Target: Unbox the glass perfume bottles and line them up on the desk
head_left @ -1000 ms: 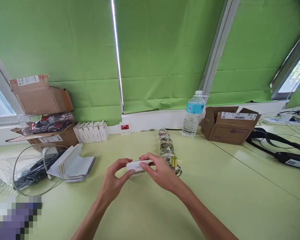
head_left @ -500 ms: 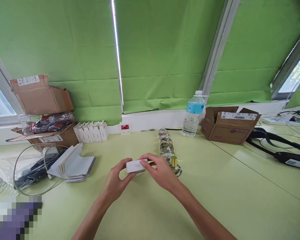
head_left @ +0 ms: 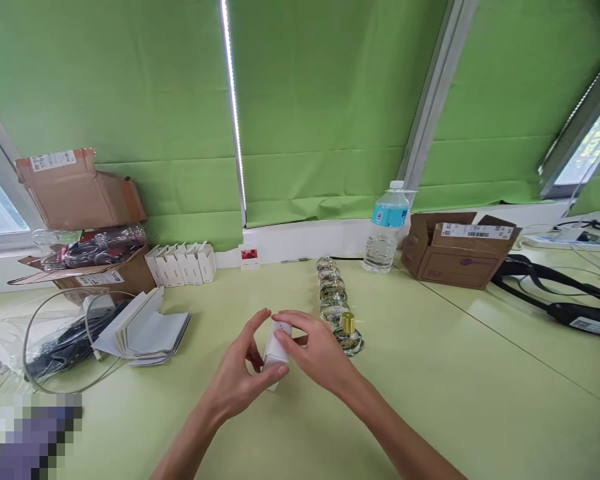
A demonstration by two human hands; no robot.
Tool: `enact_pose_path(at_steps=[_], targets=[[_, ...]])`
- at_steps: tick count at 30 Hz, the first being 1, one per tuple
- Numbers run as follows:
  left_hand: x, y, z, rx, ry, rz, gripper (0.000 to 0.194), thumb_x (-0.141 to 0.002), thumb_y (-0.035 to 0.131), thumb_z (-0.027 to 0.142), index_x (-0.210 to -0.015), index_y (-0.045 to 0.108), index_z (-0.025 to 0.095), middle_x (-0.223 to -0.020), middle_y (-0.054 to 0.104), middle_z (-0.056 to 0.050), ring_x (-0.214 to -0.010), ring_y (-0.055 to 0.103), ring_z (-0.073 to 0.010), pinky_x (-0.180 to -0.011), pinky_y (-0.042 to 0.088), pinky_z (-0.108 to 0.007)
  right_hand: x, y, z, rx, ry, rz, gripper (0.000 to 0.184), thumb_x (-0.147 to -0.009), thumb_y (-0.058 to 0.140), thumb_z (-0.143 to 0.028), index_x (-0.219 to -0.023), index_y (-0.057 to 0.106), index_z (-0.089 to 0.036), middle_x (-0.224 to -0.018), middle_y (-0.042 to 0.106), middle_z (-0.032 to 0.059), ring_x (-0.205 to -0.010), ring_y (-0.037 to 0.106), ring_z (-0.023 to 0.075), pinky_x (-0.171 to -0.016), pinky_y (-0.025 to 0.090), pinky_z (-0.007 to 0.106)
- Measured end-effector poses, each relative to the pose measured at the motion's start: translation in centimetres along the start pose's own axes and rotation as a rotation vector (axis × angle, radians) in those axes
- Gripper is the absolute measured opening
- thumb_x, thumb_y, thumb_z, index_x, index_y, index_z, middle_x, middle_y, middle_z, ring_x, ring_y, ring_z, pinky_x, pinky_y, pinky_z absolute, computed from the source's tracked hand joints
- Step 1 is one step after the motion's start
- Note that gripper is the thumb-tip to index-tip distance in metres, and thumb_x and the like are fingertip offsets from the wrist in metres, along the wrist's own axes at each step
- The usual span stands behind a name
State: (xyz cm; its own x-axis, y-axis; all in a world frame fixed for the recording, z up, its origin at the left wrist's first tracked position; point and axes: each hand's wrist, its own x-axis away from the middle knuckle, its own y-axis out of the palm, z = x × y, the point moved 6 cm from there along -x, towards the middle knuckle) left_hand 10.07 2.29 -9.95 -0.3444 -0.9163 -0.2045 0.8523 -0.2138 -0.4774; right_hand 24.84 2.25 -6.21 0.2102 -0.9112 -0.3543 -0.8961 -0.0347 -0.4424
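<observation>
A small white carton (head_left: 278,345) is held between my two hands just above the table, turned with a narrow side towards me. My left hand (head_left: 240,373) grips its lower left part, thumb across the near end. Fingers of my right hand (head_left: 317,347) close on its upper right part. Right of that hand runs a row of several clear glass perfume bottles (head_left: 334,310); the nearest one has a gold cap (head_left: 349,323). At the back left stands a row of several white cartons (head_left: 183,265). Part of the held carton is hidden by my fingers.
Folded white cartons (head_left: 150,330) lie at left beside a cable and a plastic bag (head_left: 10,333). Cardboard boxes (head_left: 83,193) are stacked behind them. A water bottle (head_left: 386,230), an open cardboard box (head_left: 453,257) and a black strap device (head_left: 575,310) stand to the right.
The carton has turned in my hands from lying crosswise, printed face showing, to pointing lengthwise. My left hand has shifted slightly right, its thumb now on the near end.
</observation>
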Motion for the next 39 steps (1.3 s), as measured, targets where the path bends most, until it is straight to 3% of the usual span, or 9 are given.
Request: enact_pose_path(at_steps=[6,12,18,22,27,30,33,36,39], targets=[[-0.5,1.2,-1.4,0.264,-0.092,-0.116,0.081,-0.077,0.067,0.041,-0.145,0.026,0.028,-0.075,0.058,0.003,-0.067,0.053,-0.0134,-0.062,0.044,-0.026,-0.1,0.7,0.1,-0.132,0.053,-0.058,0.029,-0.084,0.058,-0.029,-0.112,0.065,-0.025,-0.116,0.063,0.0031,-0.102,0.06,0.019,-0.08,0.055,0.028],[-0.2,0.6,-0.2,-0.022,-0.042,0.196,0.075,-0.063,0.077,0.046,-0.128,0.046,0.025,-0.095,0.061,-0.003,-0.065,0.053,-0.0148,-0.06,0.045,-0.028,0.3,0.9,0.5,-0.145,0.173,-0.056,0.039,-0.083,0.058,-0.033,-0.12,0.059,-0.023,-0.116,0.064,0.0065,-0.09,0.066,0.0217,-0.066,0.054,0.028],[0.3,0.3,0.2,-0.228,0.053,0.389,0.066,-0.063,0.075,0.037,-0.122,0.048,0.025,-0.116,0.057,-0.009,-0.099,0.057,-0.0277,-0.077,0.048,-0.038,0.7,0.8,-1.1,0.055,0.095,-0.073,0.025,-0.082,0.053,-0.028,-0.102,0.069,-0.026,-0.085,0.07,0.0007,-0.067,0.061,0.0179,-0.057,0.046,0.026],[0.3,0.4,0.8,-0.148,0.059,0.311,0.06,-0.068,0.073,0.035,-0.121,0.048,0.023,-0.118,0.058,-0.009,-0.109,0.055,-0.0294,-0.086,0.047,-0.041,0.8,0.7,-0.6,0.18,0.076,-0.023,0.027,-0.082,0.051,-0.026,-0.102,0.069,-0.026,-0.072,0.066,-0.0008,-0.055,0.053,0.0152,-0.05,0.039,0.024],[0.0,0.2,1.2,0.164,0.049,0.112,0.055,-0.078,0.068,0.04,-0.124,0.045,0.022,-0.117,0.061,-0.008,-0.105,0.059,-0.0231,-0.089,0.048,-0.037,0.3,0.6,-0.1,0.055,0.078,-0.078,0.03,-0.083,0.052,-0.028,-0.105,0.07,-0.022,-0.083,0.071,0.002,-0.066,0.06,0.018,-0.055,0.046,0.025],[-0.4,-0.8,0.5,0.233,0.047,0.102,0.048,-0.082,0.063,0.041,-0.124,0.05,0.023,-0.114,0.064,-0.008,-0.104,0.061,-0.022,-0.092,0.048,-0.037,0.2,0.3,-0.4,-0.003,0.051,-0.129,0.032,-0.085,0.053,-0.03,-0.11,0.07,-0.022,-0.095,0.072,0.0038,-0.079,0.064,0.0216,-0.067,0.051,0.029],[-0.8,-1.7,-0.3,0.235,0.013,0.108,0.038,-0.085,0.059,0.043,-0.117,0.059,0.022,-0.096,0.069,-0.006,-0.089,0.065,-0.0203,-0.08,0.053,-0.033,0.2,0.1,-0.6,-0.017,0.032,-0.159,0.032,-0.086,0.055,-0.035,-0.112,0.07,-0.023,-0.107,0.07,0.0048,-0.09,0.065,0.0232,-0.077,0.052,0.032],[-0.9,-2.5,-0.5,0.224,-0.006,0.162,0.03,-0.083,0.061,0.044,-0.099,0.067,0.02,-0.075,0.066,-0.002,-0.07,0.064,-0.0165,-0.061,0.052,-0.026,0.2,0.1,0.0,0.007,0.062,-0.18,0.029,-0.084,0.06,-0.036,-0.107,0.071,-0.022,-0.104,0.071,0.0059,-0.084,0.066,0.0225,-0.075,0.052,0.032],[-0.8,-3.0,-0.4,0.23,-0.015,0.201,0.027,-0.081,0.063,0.044,-0.09,0.068,0.019,-0.074,0.067,-0.002,-0.066,0.062,-0.0151,-0.056,0.049,-0.024,0.1,0.6,1.1,-0.029,0.109,-0.252,0.026,-0.081,0.063,-0.032,-0.103,0.07,-0.02,-0.097,0.071,0.0051,-0.077,0.066,0.0202,-0.069,0.052,0.03]])
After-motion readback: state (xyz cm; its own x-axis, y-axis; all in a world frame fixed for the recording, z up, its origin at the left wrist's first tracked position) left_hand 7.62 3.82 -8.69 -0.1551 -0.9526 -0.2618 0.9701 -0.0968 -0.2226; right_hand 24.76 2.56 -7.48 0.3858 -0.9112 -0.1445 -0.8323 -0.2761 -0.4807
